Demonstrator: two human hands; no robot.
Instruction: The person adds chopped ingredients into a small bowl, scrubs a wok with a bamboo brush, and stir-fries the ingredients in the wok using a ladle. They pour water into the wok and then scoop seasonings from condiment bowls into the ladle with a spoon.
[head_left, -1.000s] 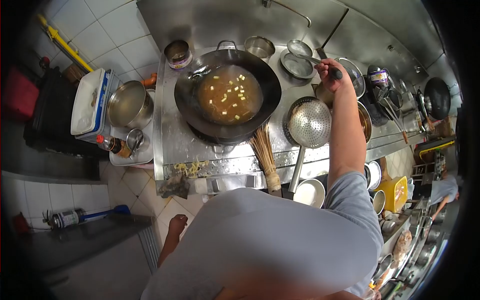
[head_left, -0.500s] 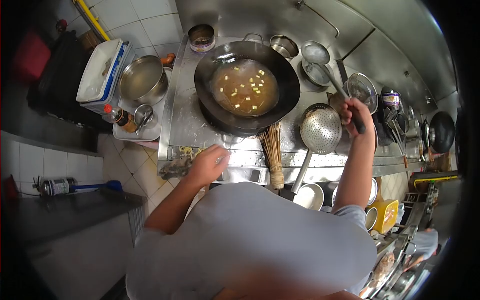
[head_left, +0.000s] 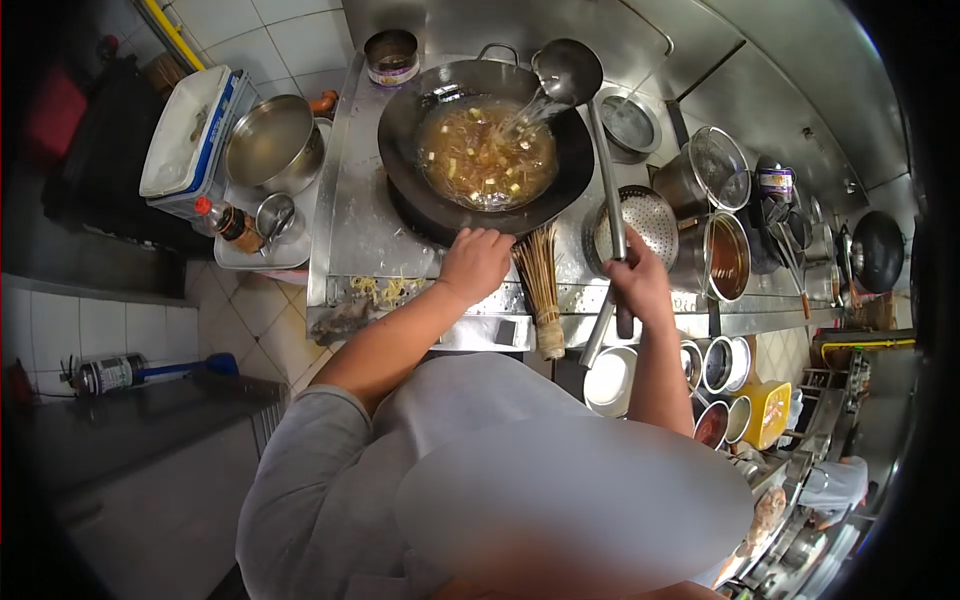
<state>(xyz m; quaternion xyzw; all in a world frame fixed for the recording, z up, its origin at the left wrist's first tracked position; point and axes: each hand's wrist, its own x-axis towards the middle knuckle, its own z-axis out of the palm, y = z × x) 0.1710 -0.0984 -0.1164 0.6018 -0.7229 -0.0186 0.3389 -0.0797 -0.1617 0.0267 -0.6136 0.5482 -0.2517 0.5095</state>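
Observation:
My right hand (head_left: 640, 280) is closed round the long handle of a ladle (head_left: 570, 72). The ladle's bowl is tipped over the far right rim of a dark wok (head_left: 400, 165), and clear liquid pours from it. Brownish broth (head_left: 475, 155) with pale cubes and thin strands ripples inside the wok. At the wok's near edge my left hand (head_left: 478, 262) is closed, its fingers curled against the wok; whatever part they grip is hidden. A bundled bamboo brush (head_left: 543, 290) lies just right of that hand. Beneath the ladle handle rests a perforated strainer (head_left: 650, 228).
A metal pot (head_left: 630, 122) stands right of the wok, with a sieve (head_left: 720, 168) and a container of reddish-brown liquid (head_left: 727, 255) farther right. On the left are a steel pot (head_left: 275, 145) and a sauce bottle (head_left: 235, 225). Another person (head_left: 835, 485) appears far right.
The ladle has swung left from the pot to the wok and pours liquid in. My right hand has moved down and left. My left hand has moved up and right onto the wok's edge.

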